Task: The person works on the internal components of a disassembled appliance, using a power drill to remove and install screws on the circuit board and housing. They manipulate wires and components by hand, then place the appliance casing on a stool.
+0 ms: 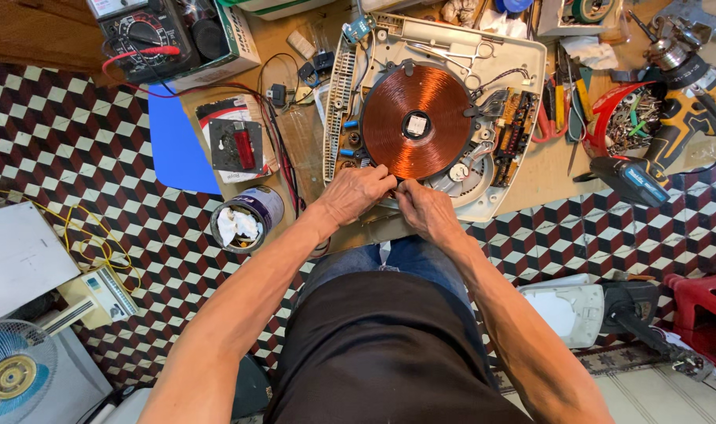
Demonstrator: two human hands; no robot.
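An opened white appliance housing (522,55) lies on the wooden workbench, with a round copper coil (428,102) at its centre and circuit boards beside the coil. My left hand (356,193) and my right hand (422,207) meet at the near edge of the coil. Their fingertips pinch something small there; what it is stays hidden by the fingers. Surgical-style forceps (444,53) rest on the housing beyond the coil.
A multimeter (142,31) with red lead sits far left, a blue sheet (177,141) and a small tin (248,220) with rag nearer. A yellow cordless drill (679,126), pliers and a red tray of screws lie right. Below: tiled floor, a fan (12,373), a red stool (707,310).
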